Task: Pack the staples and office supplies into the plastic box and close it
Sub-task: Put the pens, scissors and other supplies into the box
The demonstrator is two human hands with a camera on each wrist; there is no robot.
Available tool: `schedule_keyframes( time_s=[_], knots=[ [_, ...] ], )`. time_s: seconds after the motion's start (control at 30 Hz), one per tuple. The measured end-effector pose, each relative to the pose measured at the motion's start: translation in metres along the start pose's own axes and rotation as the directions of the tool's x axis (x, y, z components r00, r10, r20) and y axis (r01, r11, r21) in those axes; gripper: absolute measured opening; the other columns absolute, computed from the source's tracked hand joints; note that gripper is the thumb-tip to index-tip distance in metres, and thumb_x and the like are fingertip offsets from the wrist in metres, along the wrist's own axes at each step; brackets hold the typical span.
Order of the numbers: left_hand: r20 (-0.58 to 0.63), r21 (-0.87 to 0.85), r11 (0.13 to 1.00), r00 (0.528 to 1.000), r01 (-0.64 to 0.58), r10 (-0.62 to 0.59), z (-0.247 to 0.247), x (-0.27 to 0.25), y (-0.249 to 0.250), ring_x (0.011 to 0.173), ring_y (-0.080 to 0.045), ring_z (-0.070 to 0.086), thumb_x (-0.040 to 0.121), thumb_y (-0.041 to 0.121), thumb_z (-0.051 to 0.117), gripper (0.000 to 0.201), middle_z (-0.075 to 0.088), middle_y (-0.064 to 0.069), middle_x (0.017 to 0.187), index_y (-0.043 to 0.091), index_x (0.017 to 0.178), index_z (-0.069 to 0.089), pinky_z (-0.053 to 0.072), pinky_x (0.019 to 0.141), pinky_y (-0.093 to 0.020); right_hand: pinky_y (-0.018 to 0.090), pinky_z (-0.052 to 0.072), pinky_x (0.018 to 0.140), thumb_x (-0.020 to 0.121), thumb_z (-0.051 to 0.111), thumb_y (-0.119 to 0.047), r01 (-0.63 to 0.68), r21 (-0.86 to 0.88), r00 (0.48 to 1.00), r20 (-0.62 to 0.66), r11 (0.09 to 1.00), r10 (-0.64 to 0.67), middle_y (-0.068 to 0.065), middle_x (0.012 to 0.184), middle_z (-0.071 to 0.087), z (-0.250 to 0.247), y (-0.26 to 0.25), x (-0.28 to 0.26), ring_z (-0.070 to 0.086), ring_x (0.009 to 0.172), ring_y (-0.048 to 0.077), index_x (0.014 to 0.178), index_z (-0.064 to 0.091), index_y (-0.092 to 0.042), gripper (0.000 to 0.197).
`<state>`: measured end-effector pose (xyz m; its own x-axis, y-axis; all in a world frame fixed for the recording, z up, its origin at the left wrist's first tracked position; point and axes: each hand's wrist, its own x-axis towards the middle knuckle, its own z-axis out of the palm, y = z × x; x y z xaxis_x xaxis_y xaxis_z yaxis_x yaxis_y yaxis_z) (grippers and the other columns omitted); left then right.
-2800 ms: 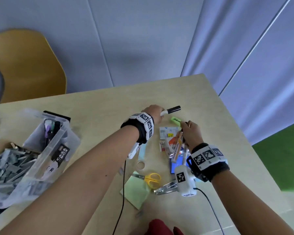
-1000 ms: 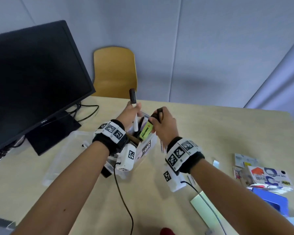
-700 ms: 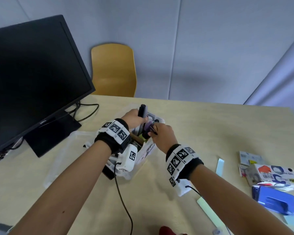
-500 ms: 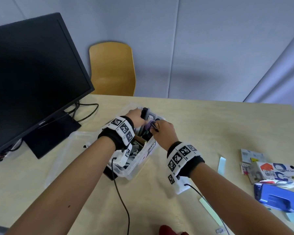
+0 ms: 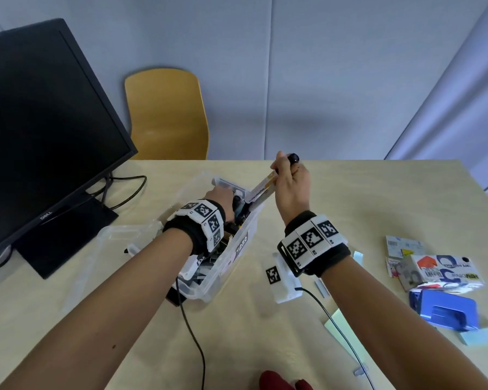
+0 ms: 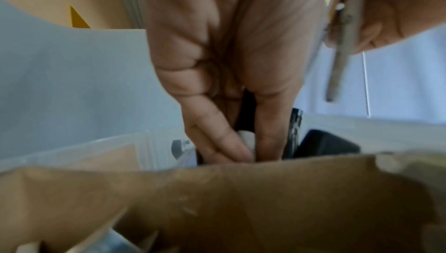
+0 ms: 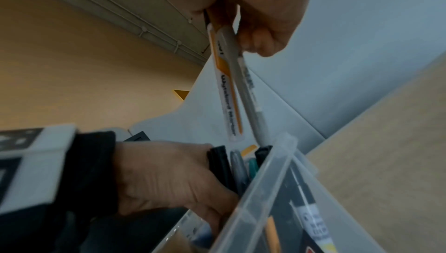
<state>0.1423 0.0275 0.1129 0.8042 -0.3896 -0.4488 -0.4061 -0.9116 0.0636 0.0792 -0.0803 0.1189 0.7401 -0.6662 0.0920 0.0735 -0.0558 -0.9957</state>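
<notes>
Right hand (image 5: 290, 184) lifts markers (image 7: 231, 89) above plastic box (image 5: 237, 243); left hand (image 5: 220, 198) inside

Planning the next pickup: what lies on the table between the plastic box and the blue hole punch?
In the head view, a pale card and green paper lie between the plastic box and the hole punch.

Head cam high, facing forward-down over table (image 5: 378, 198); plastic box (image 5: 245, 237) near centre. Left wrist cam inside box, very close, facing along left hand (image 6: 229, 66) toward 12 o'clock. Right wrist cam just outside the box wall, facing up. All share box (image 7: 265, 190).
</notes>
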Motion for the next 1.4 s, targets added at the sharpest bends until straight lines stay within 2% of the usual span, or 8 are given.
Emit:
schedule_keyframes(
  time_s=[0.13,0.37,0.47,0.63,0.77,0.9,1.1,1.4],
  knots=[
    [0.075,-0.051,0.999,0.997,-0.008,0.012,-0.003,-0.002,-0.006,0.060,-0.018,0.050,0.087,0.017,0.064,0.018,0.050,-0.005,0.066,0.001,0.091,0.056,0.044,0.063,-0.027,0.033,0.038,0.055,0.093,0.049,-0.028,0.002,-0.070,1.000,0.018,0.998,-0.001,0.005,0.055,0.044,0.002,0.006,0.000,0.045,0.055,0.024,0.073,0.049,-0.005,0.030],
    [-0.091,-0.421,0.902,0.994,-0.096,0.063,-0.009,-0.003,-0.022,0.074,-0.026,0.070,0.089,0.009,0.060,0.022,0.066,-0.011,0.087,0.014,0.070,0.051,0.054,0.063,-0.024,0.039,0.047,0.058,0.092,0.052,-0.022,0.169,-0.201,0.984,0.088,0.965,-0.154,0.014,0.060,0.052,0.005,0.000,-0.009,0.053,0.060,0.037,0.065,0.043,-0.013,0.030],
    [-0.014,-0.360,0.930,0.997,-0.077,0.077,-0.012,-0.004,-0.022,0.084,-0.025,0.071,0.091,0.014,0.057,0.009,0.064,-0.010,0.088,0.007,0.086,0.058,0.056,0.069,-0.027,0.029,0.040,0.056,0.092,0.053,-0.022,0.230,-0.318,0.956,0.252,0.920,-0.152,-0.001,0.056,0.046,0.010,0.006,-0.016,0.045,0.054,0.018,0.077,0.047,-0.010,0.021],
    [0.085,-0.173,0.984,0.994,-0.051,0.066,-0.009,-0.006,-0.020,0.101,-0.029,0.064,0.089,0.008,0.058,0.027,0.064,-0.014,0.103,-0.003,0.112,0.059,0.052,0.090,-0.035,0.026,0.034,0.064,0.091,0.055,-0.028,0.262,-0.514,0.912,0.408,0.817,-0.036,0.008,0.077,0.055,0.017,0.038,-0.024,0.047,0.073,0.021,0.089,0.056,-0.007,0.021],
    [0.044,-0.179,0.979,0.994,-0.094,0.104,-0.009,-0.007,-0.026,0.103,-0.029,0.062,0.087,0.006,0.057,0.024,0.065,-0.017,0.105,0.001,0.110,0.061,0.048,0.081,-0.032,0.033,0.040,0.087,0.086,0.061,-0.028,0.316,-0.577,0.877,0.481,0.753,0.001,0.011,0.103,0.049,0.019,0.052,-0.029,0.045,0.098,0.025,0.105,0.060,-0.006,0.029],
    [-0.013,-0.399,0.912,0.995,-0.092,0.094,-0.008,-0.003,-0.038,0.091,-0.022,0.070,0.088,0.006,0.061,0.018,0.067,-0.010,0.093,0.003,0.105,0.062,0.051,0.080,-0.027,0.010,0.037,0.061,0.081,0.068,-0.017,0.221,-0.414,0.915,0.402,0.883,-0.040,0.003,0.087,0.051,0.009,0.043,-0.020,0.046,0.069,0.012,0.100,0.057,-0.007,0.024],
    [-0.055,-0.321,0.940,0.993,-0.119,0.107,-0.006,0.005,-0.032,0.075,-0.025,0.069,0.085,0.004,0.065,0.007,0.060,-0.011,0.089,0.005,0.081,0.060,0.053,0.074,-0.027,0.022,0.039,0.071,0.082,0.064,-0.006,0.343,-0.515,0.870,0.489,0.785,-0.060,0.010,0.087,0.061,0.011,0.050,-0.024,0.056,0.080,0.024,0.082,0.070,0.001,0.010],
    [-0.165,-0.442,0.879,0.979,-0.182,0.120,-0.006,0.004,-0.031,0.060,-0.017,0.061,0.087,0.006,0.063,0.022,0.059,-0.010,0.094,0.004,0.109,0.058,0.048,0.055,-0.013,0.024,0.043,0.080,0.087,0.057,-0.004,0.297,-0.453,0.928,0.343,0.840,-0.144,0.016,0.099,0.060,-0.002,0.060,-0.025,0.058,0.087,0.030,0.101,0.069,0.000,0.019]
  ],
)
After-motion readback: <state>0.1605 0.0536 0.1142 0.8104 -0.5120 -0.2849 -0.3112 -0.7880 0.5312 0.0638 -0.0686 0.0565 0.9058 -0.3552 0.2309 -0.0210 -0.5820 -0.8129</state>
